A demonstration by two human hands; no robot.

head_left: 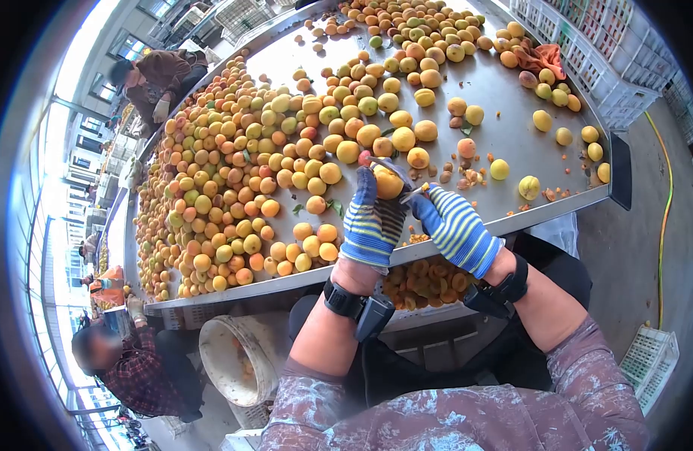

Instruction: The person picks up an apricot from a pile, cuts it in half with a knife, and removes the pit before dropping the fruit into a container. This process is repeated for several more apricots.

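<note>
My left hand (pixel 374 219), in a blue-and-yellow striped glove, is closed around a yellow-orange apricot (pixel 388 183) above the metal table's front edge. My right hand (pixel 455 229), gloved alike, grips a slim metal tool (pixel 412 193) whose working end meets the fruit's right side. A curved metal strip with a red tip (pixel 365 158) crosses the top of the apricot; fingers hide part of it. Loose stones and orange scraps (pixel 470 177) lie just beyond my right hand. Below the table edge, halved apricots (pixel 429 283) fill a container between my forearms.
Whole apricots (pixel 233 173) cover much of the metal table (pixel 542 161), densest at left. An orange cloth (pixel 540 59) and stacked white crates (pixel 624 45) are at right. A white bucket (pixel 237 357) stands lower left. One person (pixel 147 361) sits left, another (pixel 162 79) farther back.
</note>
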